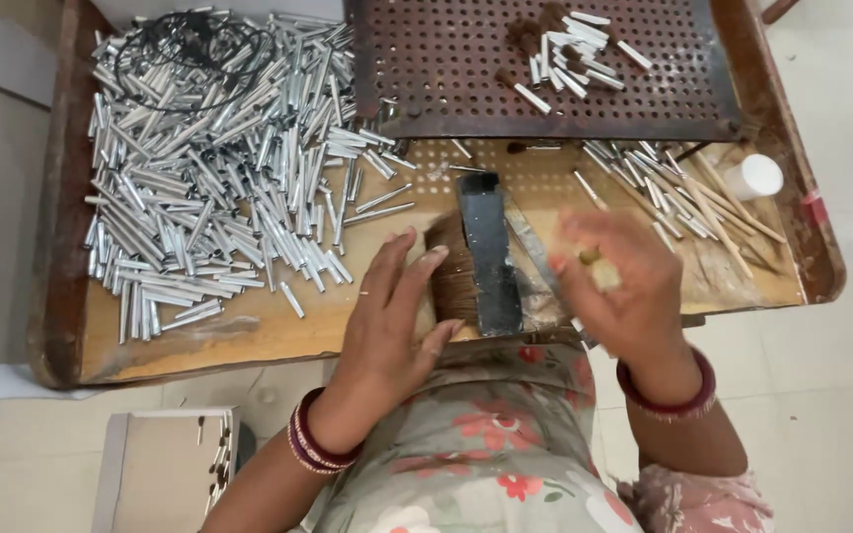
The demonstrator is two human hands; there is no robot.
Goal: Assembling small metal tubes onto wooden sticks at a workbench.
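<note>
Bristle bundle (451, 271), brown, lay on the wooden worktop (249, 341) near its front edge, tucked against the left side of a dark flat metal blade (491, 252) that stood lengthwise across it.

Head view: left hand (392, 316) rested flat and open, fingers spread, fingertips touching the bristles and pressing them toward the blade. Right hand (624, 281) was blurred with motion just right of the blade; its fingers were curled around something small and yellowish, too smeared to name, so its grip could not be told for sure. Left of the hands sat a large heap of silver metal tubes (219, 168), with a black wire loop (194, 54) lying on top at the far side. Beyond the blade, a rusty perforated tray (426, 69) held a few finished small brushes (565, 49). To the right lay thin wooden sticks (713, 202) and a white cap-like cylinder (754, 176).

Risks, as judged: the left fingertips were close to the blade edge, so a slip could nick them. Loose bristles could fan out or slide off the near edge if pressure eased. A careless elbow could sweep tubes off the heap.
</note>
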